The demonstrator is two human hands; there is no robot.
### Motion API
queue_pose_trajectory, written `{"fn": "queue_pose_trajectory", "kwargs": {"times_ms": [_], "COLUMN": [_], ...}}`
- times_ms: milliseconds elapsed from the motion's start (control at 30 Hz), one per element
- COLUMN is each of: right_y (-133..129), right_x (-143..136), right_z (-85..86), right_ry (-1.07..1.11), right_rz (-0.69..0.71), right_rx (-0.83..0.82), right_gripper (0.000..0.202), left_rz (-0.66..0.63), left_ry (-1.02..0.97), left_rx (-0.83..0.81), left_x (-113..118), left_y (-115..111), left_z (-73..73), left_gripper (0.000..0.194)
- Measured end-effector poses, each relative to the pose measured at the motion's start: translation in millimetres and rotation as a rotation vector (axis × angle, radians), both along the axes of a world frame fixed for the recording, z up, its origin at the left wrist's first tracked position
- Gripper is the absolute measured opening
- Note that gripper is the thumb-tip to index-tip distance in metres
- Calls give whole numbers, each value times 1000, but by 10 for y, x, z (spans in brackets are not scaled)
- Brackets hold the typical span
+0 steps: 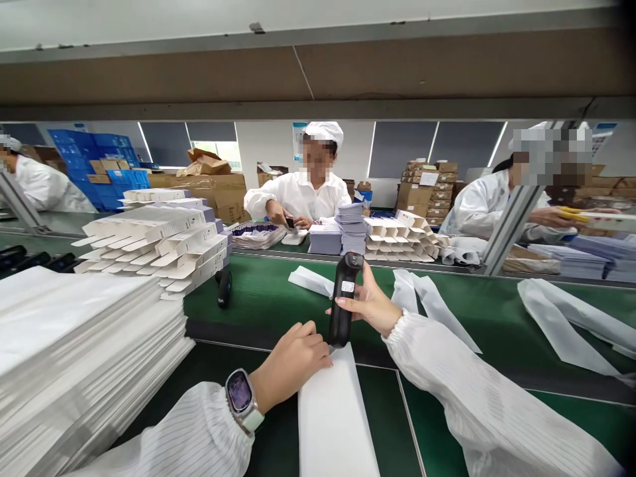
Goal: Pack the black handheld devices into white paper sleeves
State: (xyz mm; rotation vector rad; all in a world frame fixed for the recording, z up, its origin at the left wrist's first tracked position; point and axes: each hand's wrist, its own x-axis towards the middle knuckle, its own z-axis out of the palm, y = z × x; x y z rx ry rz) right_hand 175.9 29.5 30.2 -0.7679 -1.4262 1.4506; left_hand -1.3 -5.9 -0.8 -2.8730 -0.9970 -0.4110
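Observation:
My right hand is wrapped round a black handheld device with a small white label and holds it upright. The device's lower end is at the top edge of a long white sleeve, which lies on the dark green surface in front of me. My left hand, wearing a watch on the wrist, is closed at that same top edge, fingers curled onto the sleeve. Whether the device's tip is inside the sleeve, I cannot tell.
A thick stack of white sleeves lies on the left, with white cartons behind it. Another black device and loose white sleeves rest on the green belt. Co-workers sit opposite. A metal post rises at right.

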Motion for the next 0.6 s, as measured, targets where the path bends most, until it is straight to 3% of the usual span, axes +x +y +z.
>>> {"fn": "queue_pose_trajectory", "kwargs": {"times_ms": [233, 433, 533, 600], "right_y": [59, 84, 44, -24], "right_x": [-85, -128, -126, -130], "right_z": [-150, -223, -233, -225], "right_ry": [46, -41, -119, -165], "right_rz": [19, 44, 191, 405], "right_rx": [-83, -126, -114, -104], "right_gripper": [69, 30, 34, 39], "left_rz": [135, 244, 260, 270], "left_ry": [-227, -543, -654, -716], "left_rx": [-221, -305, -334, -371], "left_x": [-15, 62, 66, 54], "left_y": [12, -32, -33, -26], "left_z": [-6, 171, 272, 314], "left_gripper": [28, 27, 31, 32]}}
